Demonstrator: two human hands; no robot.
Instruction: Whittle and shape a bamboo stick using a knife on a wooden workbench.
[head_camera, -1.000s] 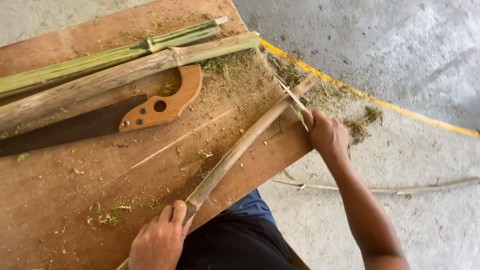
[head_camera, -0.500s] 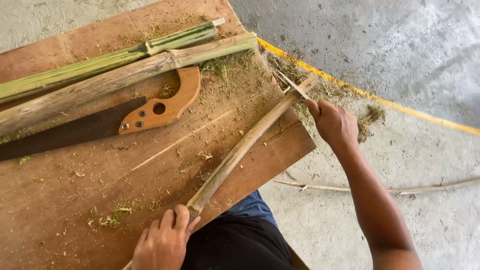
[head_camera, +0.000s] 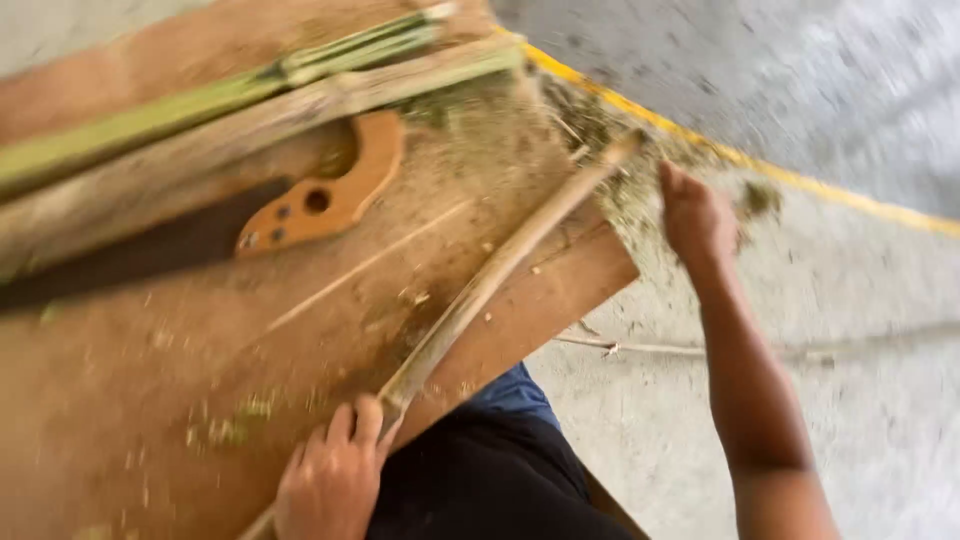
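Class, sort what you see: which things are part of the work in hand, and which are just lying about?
In use: bamboo strip, gripped by the left hand; right hand at its far end; wooden board beneath.

Lying about: handsaw, green stalks, thin stick on the floor.

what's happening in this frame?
A person holds a long bamboo strip slanted across a wooden board, left hand gripping its near end. The right hand is closed near the far end; blur hides what it holds. A handsaw and bamboo poles lie beyond.
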